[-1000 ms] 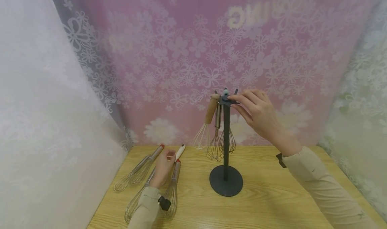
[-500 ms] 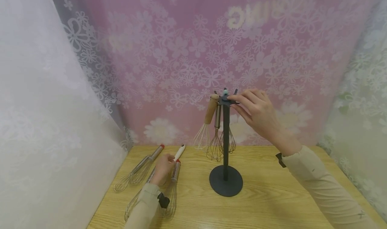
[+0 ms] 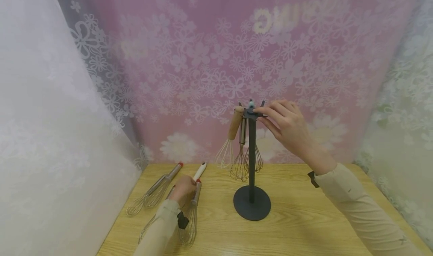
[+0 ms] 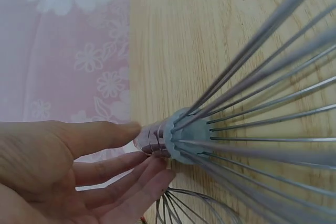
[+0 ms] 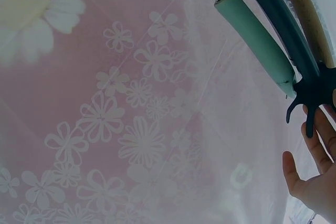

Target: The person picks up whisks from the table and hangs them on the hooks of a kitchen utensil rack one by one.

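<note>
My left hand (image 3: 185, 188) is at the red-tipped steel whisk (image 3: 191, 220) lying on the table. In the left wrist view, thumb and fingers pinch its metal handle just behind the grey collar (image 4: 191, 135). A white-handled whisk (image 3: 200, 171) lies right beside it. High at right, my right hand (image 3: 287, 124) holds the top of a dark whisk stand (image 3: 252, 150), index finger on its upper face and thumb below. From its hooks hang a wooden-handled whisk (image 3: 235, 124), a steel-handled whisk (image 3: 242, 134) and a green-handled whisk (image 5: 257, 40).
More steel whisks (image 3: 162, 184) lie at the table's left, one partly under my left forearm. The stand's round base (image 3: 252, 211) rests on the wooden table (image 3: 297, 214). A pink flowered curtain (image 3: 203, 71) closes off the back, with pale sheets at both sides.
My left hand has drawn slightly back and lowered, its fingers closing around the red-tipped whisk's handle. The right hand keeps its place on the stand.
</note>
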A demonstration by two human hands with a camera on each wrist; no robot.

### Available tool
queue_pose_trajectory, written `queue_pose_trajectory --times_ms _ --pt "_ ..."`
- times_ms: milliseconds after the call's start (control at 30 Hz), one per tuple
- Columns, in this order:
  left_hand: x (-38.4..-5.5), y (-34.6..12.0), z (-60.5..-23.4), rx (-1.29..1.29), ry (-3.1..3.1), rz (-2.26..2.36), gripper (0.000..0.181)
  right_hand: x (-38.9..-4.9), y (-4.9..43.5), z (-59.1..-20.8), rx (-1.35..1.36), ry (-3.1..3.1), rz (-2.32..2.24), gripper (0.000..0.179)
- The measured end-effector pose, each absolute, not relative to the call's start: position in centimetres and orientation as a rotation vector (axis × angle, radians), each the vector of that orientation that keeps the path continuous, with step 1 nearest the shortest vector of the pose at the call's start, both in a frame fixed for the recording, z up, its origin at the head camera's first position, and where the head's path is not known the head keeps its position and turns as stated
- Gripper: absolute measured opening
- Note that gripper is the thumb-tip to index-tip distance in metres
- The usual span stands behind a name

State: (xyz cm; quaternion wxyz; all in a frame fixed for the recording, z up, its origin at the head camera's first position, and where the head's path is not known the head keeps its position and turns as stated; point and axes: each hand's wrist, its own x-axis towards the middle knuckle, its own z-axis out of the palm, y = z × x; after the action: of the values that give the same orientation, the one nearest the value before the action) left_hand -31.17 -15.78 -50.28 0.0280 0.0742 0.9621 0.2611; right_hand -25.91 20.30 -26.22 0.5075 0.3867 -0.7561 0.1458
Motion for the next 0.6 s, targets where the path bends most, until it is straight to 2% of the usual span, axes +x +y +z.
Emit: queue_pose_trajectory --times_ms 100,167,367,600 --pt "-31.35 -15.72 -50.65 0.299 2.966 0.772 0.028 -25.92 20.30 -26.19 0.930 -1.824 0.347 0.032" --pt "-31.36 -15.64 -50.70 0.328 2.959 0.772 0.032 -25.91 20.31 -26.15 0.930 -1.823 0.345 0.032" --pt "-31.13 -15.12 -50.39 0.330 2.934 0.716 0.024 -25.89 20.36 -26.06 0.931 -1.835 0.329 0.032" --pt "-31.01 -14.85 -50.06 0.261 2.891 0.739 0.023 -25.94 20.37 -25.98 0.931 -1.843 0.327 0.031"
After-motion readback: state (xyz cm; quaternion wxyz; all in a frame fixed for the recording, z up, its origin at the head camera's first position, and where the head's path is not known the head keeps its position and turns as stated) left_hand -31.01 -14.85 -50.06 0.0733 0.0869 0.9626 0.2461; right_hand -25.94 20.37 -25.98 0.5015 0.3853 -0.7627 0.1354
